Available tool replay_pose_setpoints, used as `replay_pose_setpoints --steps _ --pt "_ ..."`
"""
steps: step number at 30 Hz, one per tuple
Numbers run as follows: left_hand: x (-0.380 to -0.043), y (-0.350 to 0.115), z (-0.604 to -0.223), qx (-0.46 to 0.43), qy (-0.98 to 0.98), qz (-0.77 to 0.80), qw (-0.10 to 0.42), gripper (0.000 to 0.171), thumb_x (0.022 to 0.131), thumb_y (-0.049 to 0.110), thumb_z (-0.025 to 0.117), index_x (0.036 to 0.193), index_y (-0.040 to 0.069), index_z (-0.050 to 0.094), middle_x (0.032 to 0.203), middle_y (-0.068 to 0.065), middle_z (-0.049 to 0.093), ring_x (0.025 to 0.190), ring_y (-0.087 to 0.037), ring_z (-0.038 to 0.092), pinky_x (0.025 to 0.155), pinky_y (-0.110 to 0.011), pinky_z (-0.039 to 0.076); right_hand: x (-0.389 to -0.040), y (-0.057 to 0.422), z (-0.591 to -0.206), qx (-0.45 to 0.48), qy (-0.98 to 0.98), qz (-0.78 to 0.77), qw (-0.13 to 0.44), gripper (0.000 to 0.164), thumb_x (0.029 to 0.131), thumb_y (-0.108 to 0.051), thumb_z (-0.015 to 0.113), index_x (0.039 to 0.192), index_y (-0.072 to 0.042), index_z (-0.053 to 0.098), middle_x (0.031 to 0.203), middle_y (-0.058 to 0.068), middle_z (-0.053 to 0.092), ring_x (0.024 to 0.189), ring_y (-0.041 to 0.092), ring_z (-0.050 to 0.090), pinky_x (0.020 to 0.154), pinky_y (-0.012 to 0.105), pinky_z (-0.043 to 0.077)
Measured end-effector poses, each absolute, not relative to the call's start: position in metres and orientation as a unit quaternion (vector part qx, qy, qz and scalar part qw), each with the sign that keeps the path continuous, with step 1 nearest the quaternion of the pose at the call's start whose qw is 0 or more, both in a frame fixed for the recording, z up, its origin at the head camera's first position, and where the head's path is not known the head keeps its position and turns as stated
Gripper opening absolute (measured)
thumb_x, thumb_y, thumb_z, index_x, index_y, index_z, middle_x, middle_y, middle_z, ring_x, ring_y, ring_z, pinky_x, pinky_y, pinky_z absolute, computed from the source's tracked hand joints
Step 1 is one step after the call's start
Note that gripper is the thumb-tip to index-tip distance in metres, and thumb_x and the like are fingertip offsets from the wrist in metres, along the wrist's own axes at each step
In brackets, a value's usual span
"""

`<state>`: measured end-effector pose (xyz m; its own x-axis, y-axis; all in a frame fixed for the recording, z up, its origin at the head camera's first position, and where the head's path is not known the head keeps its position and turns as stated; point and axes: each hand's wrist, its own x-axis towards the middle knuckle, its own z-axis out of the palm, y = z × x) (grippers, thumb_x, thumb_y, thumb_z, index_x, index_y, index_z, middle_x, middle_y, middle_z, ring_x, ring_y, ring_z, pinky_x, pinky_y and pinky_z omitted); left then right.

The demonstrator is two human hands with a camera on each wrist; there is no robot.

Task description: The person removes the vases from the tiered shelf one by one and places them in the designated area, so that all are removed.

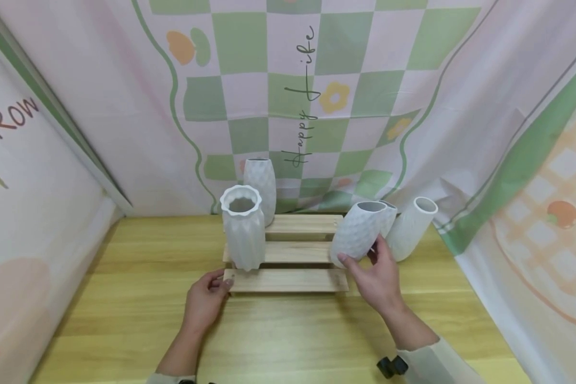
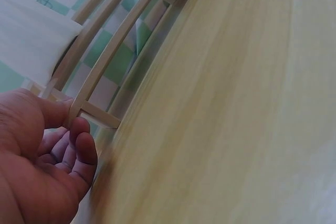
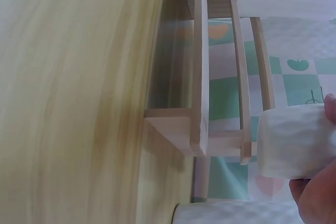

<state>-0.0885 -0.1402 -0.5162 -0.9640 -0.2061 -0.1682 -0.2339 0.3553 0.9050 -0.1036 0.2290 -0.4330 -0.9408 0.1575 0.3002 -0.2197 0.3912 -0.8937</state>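
My left hand (image 1: 205, 300) pinches the front left corner of a low slatted wooden rack (image 1: 288, 280) between thumb and fingers; the left wrist view shows this grip at the slat's end (image 2: 79, 98). In my right hand (image 1: 380, 277) is a white dimpled vase (image 1: 356, 234), held by its side and leaning right over the rack's right end. Its base (image 3: 270, 142) is beside the slats in the right wrist view. On the rack's left part stand a fluted white vase (image 1: 246, 240) with a scalloped rim and, behind it, a taller faceted white vase (image 1: 264, 184).
Right of the rack, a smooth-rimmed white vase (image 1: 413, 230) leans to the right. Another white vase (image 1: 390, 216) is mostly hidden behind the held one. The yellow wood-grain table (image 1: 278, 341) ends at a checkered cloth backdrop (image 1: 297, 80), with cloth walls on both sides.
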Motion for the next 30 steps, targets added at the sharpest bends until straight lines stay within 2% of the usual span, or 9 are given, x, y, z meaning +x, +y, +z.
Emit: replay_pose_setpoints --steps 4,11,17,30 --pt "-0.089 -0.14 -0.517 -0.13 0.823 0.553 0.011 0.042 0.095 0.021 0.075 0.133 0.004 0.067 0.101 -0.008 0.072 0.086 -0.018 0.067 0.072 -0.028 0.055 -0.101 0.233 -0.435 0.012 -0.816 0.553 0.171 0.079 0.085 -0.015 0.088 0.151 -0.009 0.045 0.14 0.006 0.056 0.128 0.024 0.056 0.106 0.019 0.043" --pt "-0.088 -0.142 -0.517 -0.125 0.826 0.549 0.006 0.043 0.096 0.023 0.075 0.133 0.003 0.067 0.103 -0.008 0.072 0.088 -0.019 0.067 0.072 -0.029 0.055 -0.097 0.239 -0.436 0.004 -0.818 0.55 0.166 0.081 0.085 -0.015 0.088 0.152 -0.006 0.043 0.141 0.008 0.055 0.129 0.026 0.055 0.111 0.032 0.044" --pt "-0.088 -0.142 -0.517 -0.124 0.827 0.549 0.006 0.042 0.096 0.022 0.074 0.133 0.003 0.067 0.103 -0.009 0.072 0.088 -0.019 0.067 0.072 -0.028 0.055 -0.094 0.245 -0.44 -0.011 -0.818 0.549 0.17 0.081 0.084 -0.013 0.088 0.151 -0.005 0.044 0.141 0.009 0.055 0.129 0.027 0.055 0.11 0.026 0.043" --pt "-0.087 -0.14 -0.515 -0.129 0.82 0.557 0.006 0.041 0.097 0.022 0.074 0.132 0.003 0.067 0.102 -0.01 0.072 0.085 -0.018 0.069 0.07 -0.028 0.055 -0.088 0.257 -0.444 -0.03 -0.825 0.537 0.175 0.08 0.085 -0.013 0.088 0.15 -0.003 0.043 0.141 0.011 0.055 0.129 0.027 0.055 0.109 0.027 0.045"
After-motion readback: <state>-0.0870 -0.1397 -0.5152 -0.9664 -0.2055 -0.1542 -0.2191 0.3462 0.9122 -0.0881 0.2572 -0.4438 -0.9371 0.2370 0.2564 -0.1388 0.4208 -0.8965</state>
